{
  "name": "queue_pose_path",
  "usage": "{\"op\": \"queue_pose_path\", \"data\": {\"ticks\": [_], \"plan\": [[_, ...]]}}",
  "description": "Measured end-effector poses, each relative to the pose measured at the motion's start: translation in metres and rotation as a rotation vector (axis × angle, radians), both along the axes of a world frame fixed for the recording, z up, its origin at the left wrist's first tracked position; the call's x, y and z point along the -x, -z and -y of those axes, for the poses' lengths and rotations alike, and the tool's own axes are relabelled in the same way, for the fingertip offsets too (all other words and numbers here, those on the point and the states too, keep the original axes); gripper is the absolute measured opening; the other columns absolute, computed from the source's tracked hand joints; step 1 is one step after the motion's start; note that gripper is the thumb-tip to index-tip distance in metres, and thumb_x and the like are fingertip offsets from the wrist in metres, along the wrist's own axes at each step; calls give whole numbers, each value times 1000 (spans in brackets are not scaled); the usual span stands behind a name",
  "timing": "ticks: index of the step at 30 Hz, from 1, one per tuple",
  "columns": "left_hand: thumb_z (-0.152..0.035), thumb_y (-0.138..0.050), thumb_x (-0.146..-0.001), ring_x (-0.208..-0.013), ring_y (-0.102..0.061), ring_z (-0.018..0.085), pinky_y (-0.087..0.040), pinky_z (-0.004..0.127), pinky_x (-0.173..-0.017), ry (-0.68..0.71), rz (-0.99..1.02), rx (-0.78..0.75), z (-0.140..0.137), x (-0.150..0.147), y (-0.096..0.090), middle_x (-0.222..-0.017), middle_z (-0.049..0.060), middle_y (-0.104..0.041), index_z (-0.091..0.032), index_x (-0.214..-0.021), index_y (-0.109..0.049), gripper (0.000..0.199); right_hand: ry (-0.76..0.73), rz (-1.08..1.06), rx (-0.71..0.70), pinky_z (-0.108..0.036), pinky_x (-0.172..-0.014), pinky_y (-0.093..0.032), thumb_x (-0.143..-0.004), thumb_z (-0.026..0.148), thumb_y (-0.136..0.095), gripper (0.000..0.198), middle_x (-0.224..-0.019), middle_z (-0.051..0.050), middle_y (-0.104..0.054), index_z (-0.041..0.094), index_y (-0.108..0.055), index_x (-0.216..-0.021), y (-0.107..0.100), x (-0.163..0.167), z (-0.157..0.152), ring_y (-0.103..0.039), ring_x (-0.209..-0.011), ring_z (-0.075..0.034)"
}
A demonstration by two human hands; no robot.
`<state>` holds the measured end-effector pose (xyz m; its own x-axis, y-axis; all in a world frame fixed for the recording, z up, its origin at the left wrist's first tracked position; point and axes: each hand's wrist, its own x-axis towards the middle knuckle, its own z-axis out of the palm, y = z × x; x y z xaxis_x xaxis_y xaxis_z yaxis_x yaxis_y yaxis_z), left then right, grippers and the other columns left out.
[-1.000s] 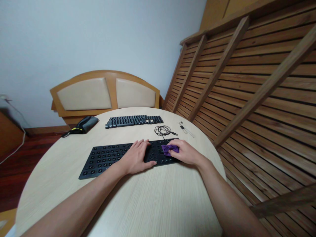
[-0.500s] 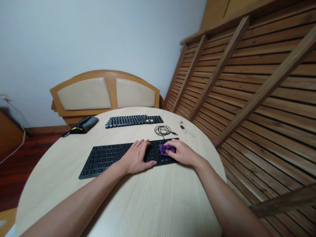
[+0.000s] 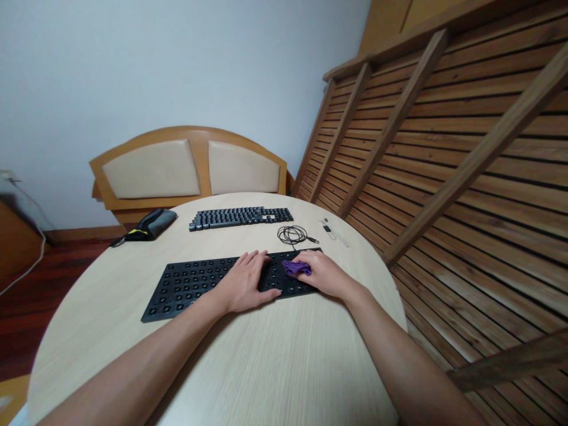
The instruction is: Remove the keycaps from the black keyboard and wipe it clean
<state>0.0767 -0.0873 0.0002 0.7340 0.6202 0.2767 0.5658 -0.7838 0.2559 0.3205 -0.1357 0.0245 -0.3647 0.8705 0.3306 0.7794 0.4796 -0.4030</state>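
A black keyboard base without keycaps lies on the round pale table, its switches exposed. My left hand rests flat across its middle, fingers stretched out and thumb along the near edge. Towards the right end of the base, my right hand is closed on a bunched purple cloth, which sits against the switches. The right fingertips are partly hidden by the cloth and the hand.
Dark keycaps stand in rows at the back of the table. A coiled USB cable lies behind the base, with small tools to its right. A grey and black pouch sits back left. Slatted wood leans along the right.
My right hand has shifted slightly left with the purple cloth, which is now bunched differently. My left hand and the keyboard base have stayed in place.
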Motion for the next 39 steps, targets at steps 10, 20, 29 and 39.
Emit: {"op": "queue_pose_path", "data": {"ticks": [10, 20, 29, 39], "plan": [[-67, -57, -83, -140, -38, 41, -27, 55, -118, -23, -49, 1, 1, -1, -3, -150, 24, -43, -9, -133, -46, 78, 27, -54, 24, -27, -75, -45, -84, 28, -73, 15, -89, -3, -76, 20, -74, -96, -2, -13, 1, -67, -80, -18], [-66, -58, -83, -140, -38, 41, -27, 57, -117, -17, -36, 4, 2, -1, -2, -149, 24, -45, -10, -132, -47, 76, -65, -75, 38, -27, -80, -46, -79, 8, -68, 23, -93, -2, -76, 21, -75, -96, 3, 4, 0, -68, -85, -17], [-65, -59, -83, -138, -41, 41, -26, 58, -117, 5, 17, -5, -1, 0, 3, -145, 20, -49, -14, -134, -45, 74, -70, 62, 2, -29, -80, -44, -84, 14, -66, 16, -92, -4, -71, 21, -74, -95, -6, 11, 6, -65, -83, -17], [-64, -59, -82, -138, -42, 40, -28, 58, -116, -5, -5, 17, 2, -1, -3, -147, 21, -47, -14, -129, -48, 70, -27, 179, 18, -32, -82, -43, -88, 20, -64, 17, -92, -5, -70, 22, -74, -102, -16, -4, 9, -64, -83, -19]]}}
